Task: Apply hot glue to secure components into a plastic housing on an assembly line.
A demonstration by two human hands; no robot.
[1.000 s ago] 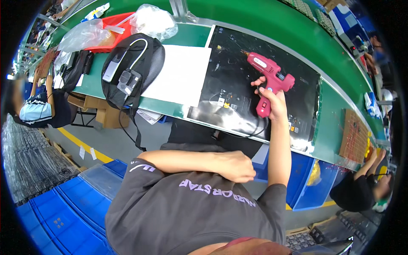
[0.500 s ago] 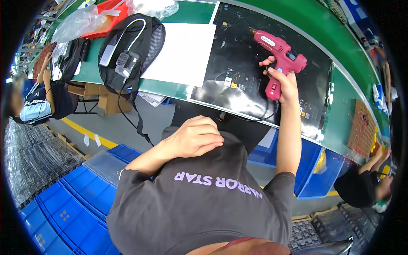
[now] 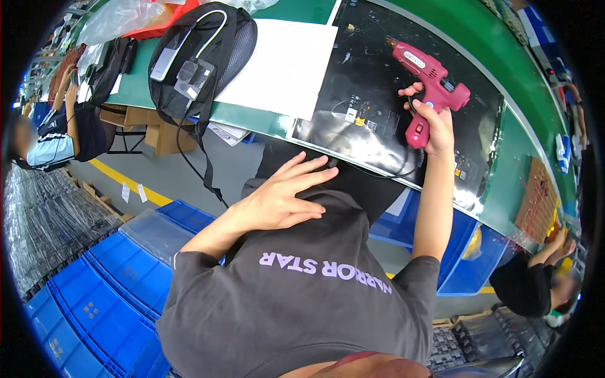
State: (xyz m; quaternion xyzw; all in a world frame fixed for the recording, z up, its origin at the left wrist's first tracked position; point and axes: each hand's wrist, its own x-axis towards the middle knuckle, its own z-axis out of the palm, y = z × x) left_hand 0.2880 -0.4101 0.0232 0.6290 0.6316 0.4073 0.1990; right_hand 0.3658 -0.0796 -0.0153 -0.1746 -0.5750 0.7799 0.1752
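Note:
My right hand [image 3: 436,123] is wrapped round the handle of a pink hot glue gun [image 3: 428,79], whose nozzle points to the far left. The gun is held above a glossy black mat [image 3: 378,82] on the bench, and its dark cord [image 3: 403,171] hangs toward the bench's near edge. In front of my dark shirt, my left hand [image 3: 283,198] is open with the fingers spread and nothing in it. Left of the mat are a white sheet [image 3: 277,69] and a black mesh bag [image 3: 236,53], on which lie a white power bank [image 3: 165,63] and a small dark device [image 3: 194,77] with cables.
A red bin [image 3: 167,19] with plastic bags stands at the far left of the green bench [image 3: 252,118]. Blue crates [image 3: 113,268] are stacked at my lower left, and another blue crate [image 3: 457,258] sits under the bench. Other people work at the left and right edges.
My left hand has spread its fingers, which were curled together before. The view has shifted slightly, with the bench and glue gun appearing a little to the right. My right hand keeps its hold.

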